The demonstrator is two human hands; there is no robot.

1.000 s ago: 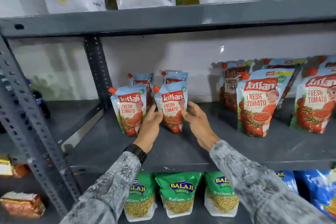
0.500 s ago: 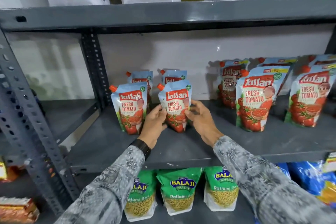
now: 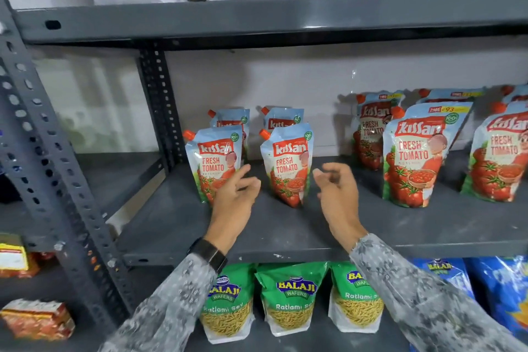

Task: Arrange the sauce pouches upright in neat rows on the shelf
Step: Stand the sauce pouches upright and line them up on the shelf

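Both your hands, left (image 3: 238, 190) and right (image 3: 337, 187), have let go, fingers spread and empty; the pouch (image 3: 288, 164) stands free at shelf (image 3: 171, 226) centre, twelve o'clock from them, and a careless brush could topple it.

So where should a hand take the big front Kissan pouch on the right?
Grip the large front pouch by its two side edges at mid-height, coming from the open shelf front. It stands upright facing forward, with clear gaps either side; the corner spout is too small.
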